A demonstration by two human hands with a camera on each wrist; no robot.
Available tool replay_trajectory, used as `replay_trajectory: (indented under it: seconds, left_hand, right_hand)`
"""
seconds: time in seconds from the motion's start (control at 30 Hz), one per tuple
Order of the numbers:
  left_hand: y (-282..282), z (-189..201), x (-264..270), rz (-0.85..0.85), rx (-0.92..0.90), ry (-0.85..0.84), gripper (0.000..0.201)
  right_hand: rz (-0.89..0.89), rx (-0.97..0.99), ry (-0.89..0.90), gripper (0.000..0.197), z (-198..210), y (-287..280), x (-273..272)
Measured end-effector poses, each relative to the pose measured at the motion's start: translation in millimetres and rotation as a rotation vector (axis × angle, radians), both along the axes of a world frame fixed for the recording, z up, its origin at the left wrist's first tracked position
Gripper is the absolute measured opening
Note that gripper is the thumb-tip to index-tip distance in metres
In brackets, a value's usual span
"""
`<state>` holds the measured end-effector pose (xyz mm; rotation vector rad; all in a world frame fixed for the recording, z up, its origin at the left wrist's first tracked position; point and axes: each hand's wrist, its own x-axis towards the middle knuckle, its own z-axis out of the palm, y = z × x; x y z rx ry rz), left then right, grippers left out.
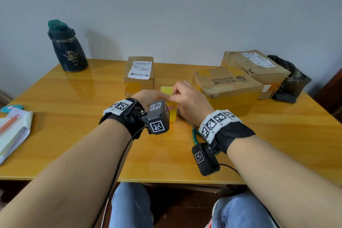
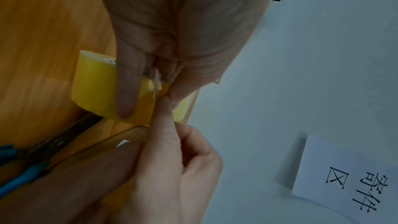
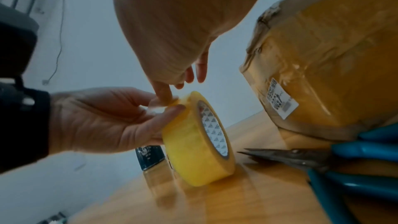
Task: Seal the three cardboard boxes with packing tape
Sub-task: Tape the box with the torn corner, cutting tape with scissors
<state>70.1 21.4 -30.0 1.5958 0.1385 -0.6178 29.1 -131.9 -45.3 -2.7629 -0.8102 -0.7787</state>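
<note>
A yellow packing tape roll stands on edge on the table between my hands. My left hand grips the roll, with one finger laid across its outer face. At the top of the roll, my right hand pinches the loose tape end with thumb and forefinger. Three cardboard boxes stand behind: a small labelled one, a crumpled middle one just right of my right hand, and a larger one at the back right.
Teal-handled scissors lie on the table under my right wrist, blades pointing at the roll. A dark bottle stands at the back left. Notebooks and a pen lie at the left edge, and a black bag sits beyond the boxes.
</note>
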Motion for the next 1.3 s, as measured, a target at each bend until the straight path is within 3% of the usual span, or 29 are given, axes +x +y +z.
replay_trajectory:
  seconds: [0.1, 0.17, 0.3, 0.47, 0.67, 0.8, 0.97, 1.1, 1.3]
  left_hand:
    - [0, 5, -1, -0.031, 0.123, -0.100, 0.044]
    - [0, 9, -4, -0.036, 0.162, -0.127, 0.044]
    - [0, 9, -3, -0.028, 0.149, -0.105, 0.045]
    - [-3, 3, 1, 0.026, 0.066, -0.045, 0.043]
    - [-8, 7, -4, 0.098, -0.016, 0.029, 0.044]
    - [-5, 11, -8, 0.126, -0.100, 0.194, 0.052]
    - [-4, 10, -12, 0.123, -0.105, 0.152, 0.056]
    - [-2, 10, -15, 0.084, -0.119, 0.155, 0.052]
    - [-5, 8, -16, 0.013, -0.119, 0.160, 0.029]
  right_hand:
    - [-0.024, -0.221, -0.085, 0.008, 0, -2, -1]
    - [-0.018, -0.265, -0.124, 0.021, -3, -7, -2]
    - [0.007, -0.261, -0.127, 0.050, -6, -14, -6]
    - [-0.034, -0.251, -0.097, 0.070, -12, -25, -4]
    - [-0.033, -0.096, -0.010, 0.090, -22, -31, -10]
    - [-0.109, 0.097, 0.011, 0.078, -17, -31, -7]
    - [-0.140, 0.156, 0.086, 0.033, -16, -36, -4]
    - [-0.346, 0.027, 0.513, 0.024, -11, -30, -4]
    - [-0.570, -0.196, 0.794, 0.005, -6, -29, -10]
